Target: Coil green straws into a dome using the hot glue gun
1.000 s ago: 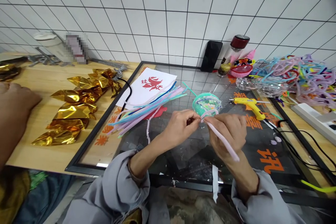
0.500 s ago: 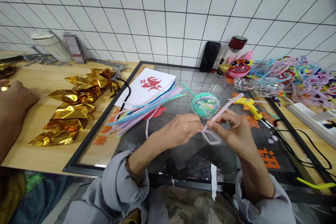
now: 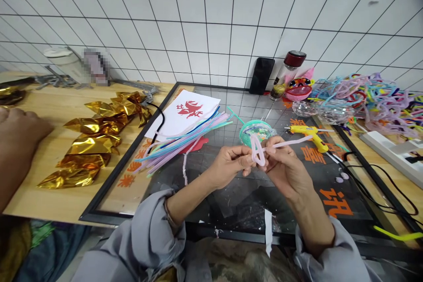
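A pale pink pipe cleaner (image 3: 257,150), bent into narrow loops with a straight tail pointing right, is held between both hands above the dark framed glass board. My left hand (image 3: 233,163) pinches the looped part from the left. Close beside it, my right hand (image 3: 287,165) grips the pipe cleaner near the base of its tail. Just behind my fingers lies a green round coiled piece (image 3: 247,132), partly hidden by them. To the left rests a bundle of pipe cleaners (image 3: 188,141) in pink, blue and green, overlapping a white sheet with a red print (image 3: 185,110).
A yellow glue gun (image 3: 312,134) lies at right, its cable near a white power strip (image 3: 393,154). Behind are a phone (image 3: 262,75), a bottle (image 3: 287,72) and a tangled pipe cleaner heap (image 3: 380,101). Gold foil pieces (image 3: 95,143) lie left, near another person's hand (image 3: 24,134).
The pipe cleaner's loop has turned upward between my fingers, and its tail has swung down to point right. Both hands have rotated with it. The view has tilted up slightly.
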`<state>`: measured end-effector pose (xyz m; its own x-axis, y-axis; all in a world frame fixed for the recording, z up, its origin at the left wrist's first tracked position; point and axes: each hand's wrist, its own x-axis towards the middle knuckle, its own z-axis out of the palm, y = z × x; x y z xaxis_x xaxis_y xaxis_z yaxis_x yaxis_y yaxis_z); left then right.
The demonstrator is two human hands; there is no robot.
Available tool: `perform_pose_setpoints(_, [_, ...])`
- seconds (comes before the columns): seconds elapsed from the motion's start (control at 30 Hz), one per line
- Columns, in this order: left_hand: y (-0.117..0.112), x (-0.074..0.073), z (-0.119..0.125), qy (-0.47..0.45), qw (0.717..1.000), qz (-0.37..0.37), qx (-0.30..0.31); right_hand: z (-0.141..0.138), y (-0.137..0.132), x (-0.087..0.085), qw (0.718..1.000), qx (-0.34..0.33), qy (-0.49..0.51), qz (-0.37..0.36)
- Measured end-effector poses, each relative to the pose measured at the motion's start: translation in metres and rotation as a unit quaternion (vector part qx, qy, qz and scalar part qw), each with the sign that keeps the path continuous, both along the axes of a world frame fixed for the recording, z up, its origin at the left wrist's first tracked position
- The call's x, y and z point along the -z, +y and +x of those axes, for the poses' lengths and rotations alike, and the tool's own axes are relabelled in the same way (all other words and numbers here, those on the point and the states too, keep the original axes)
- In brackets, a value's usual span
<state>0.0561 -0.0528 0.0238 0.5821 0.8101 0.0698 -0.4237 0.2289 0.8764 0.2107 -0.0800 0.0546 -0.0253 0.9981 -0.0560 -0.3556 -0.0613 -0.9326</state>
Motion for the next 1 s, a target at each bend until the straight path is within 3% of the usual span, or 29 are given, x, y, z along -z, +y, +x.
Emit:
perform_pose_setpoints(0.2, [0.000, -0.001, 0.000, -0.034, 0.997, -0.073, -0.007, -0.001, 0.002, 0.006, 0.999, 0.023, -0.012, 0.019])
perform_pose_setpoints(0.47, [0.001, 0.003, 0.007, -0.053, 0.989, -0.091, -0.103, -0.014, 0.000, 0.019, 0.978, 0.157, -0.081, 0.110])
perform_pose_setpoints(0.67, [0.001, 0.004, 0.010, -0.034, 0.981, -0.072, -0.177, -0.021, -0.003, 0.022, 0.989, 0.130, -0.032, 0.063])
perform_pose_setpoints(1.0, [0.002, 0.003, 0.010, -0.019, 0.979, -0.074, -0.188, -0.023, -0.002, 0.021, 0.994, 0.110, -0.005, 0.000])
